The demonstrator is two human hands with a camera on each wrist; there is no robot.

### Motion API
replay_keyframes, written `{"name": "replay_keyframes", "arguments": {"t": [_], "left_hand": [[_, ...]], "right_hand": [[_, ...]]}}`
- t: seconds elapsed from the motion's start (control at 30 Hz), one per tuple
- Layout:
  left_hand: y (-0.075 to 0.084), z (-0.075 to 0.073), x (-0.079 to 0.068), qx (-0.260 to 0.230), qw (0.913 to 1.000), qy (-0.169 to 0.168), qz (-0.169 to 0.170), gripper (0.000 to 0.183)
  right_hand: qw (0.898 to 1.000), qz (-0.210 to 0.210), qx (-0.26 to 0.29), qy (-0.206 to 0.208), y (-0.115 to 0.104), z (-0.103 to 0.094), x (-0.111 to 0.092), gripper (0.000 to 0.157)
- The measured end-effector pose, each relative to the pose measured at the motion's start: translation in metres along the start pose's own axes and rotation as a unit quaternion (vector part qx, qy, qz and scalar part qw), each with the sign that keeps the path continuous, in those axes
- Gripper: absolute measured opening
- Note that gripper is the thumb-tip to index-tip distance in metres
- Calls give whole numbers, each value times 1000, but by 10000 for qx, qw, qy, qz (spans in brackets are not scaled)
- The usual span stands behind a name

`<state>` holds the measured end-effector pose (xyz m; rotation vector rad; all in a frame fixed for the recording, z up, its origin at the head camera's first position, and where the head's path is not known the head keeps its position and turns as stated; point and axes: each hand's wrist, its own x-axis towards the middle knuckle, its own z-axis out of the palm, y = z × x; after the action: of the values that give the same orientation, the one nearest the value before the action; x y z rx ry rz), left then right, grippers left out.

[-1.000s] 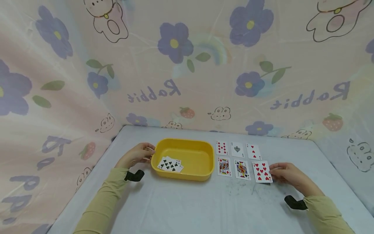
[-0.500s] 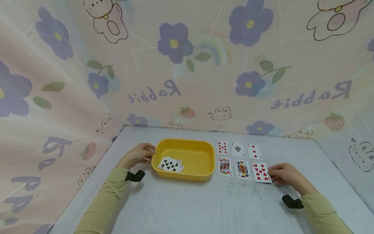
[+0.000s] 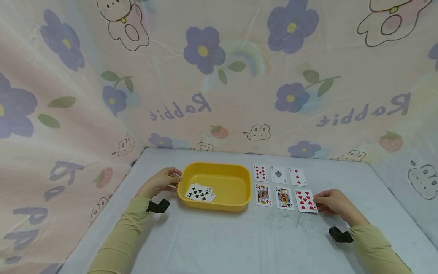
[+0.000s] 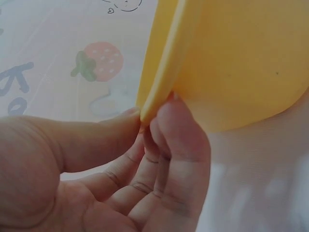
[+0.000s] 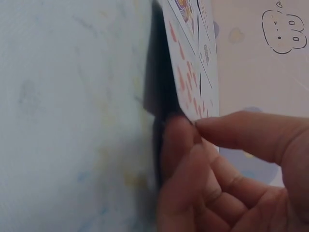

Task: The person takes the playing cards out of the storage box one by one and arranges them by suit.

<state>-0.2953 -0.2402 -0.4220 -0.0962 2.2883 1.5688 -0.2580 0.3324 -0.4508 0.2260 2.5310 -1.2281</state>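
Hearts card (image 3: pixel 306 200), one: right end of the near row of face-up cards (image 3: pixel 284 198), edge raised off the worktop (image 3: pixel 219 243), pinched between thumb and fingers of the right hand (image 3: pixel 336 203). Yellow tray (image 3: pixel 227 184), one: left of the row, rim pinched by the left hand (image 3: pixel 160 183). Clubs cards (image 3: pixel 200 193) (overlapping, face up): inside the tray.

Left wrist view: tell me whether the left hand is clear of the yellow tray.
No, the left hand is pinching the yellow tray at its rim.
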Motion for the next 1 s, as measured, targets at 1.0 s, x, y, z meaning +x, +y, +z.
{"name": "replay_keyframes", "arguments": {"t": [1.0], "left_hand": [[2, 2, -2, 67, 10000, 28, -27, 26]], "right_hand": [[9977, -633, -204, 120, -19, -12, -2, 39]]}}
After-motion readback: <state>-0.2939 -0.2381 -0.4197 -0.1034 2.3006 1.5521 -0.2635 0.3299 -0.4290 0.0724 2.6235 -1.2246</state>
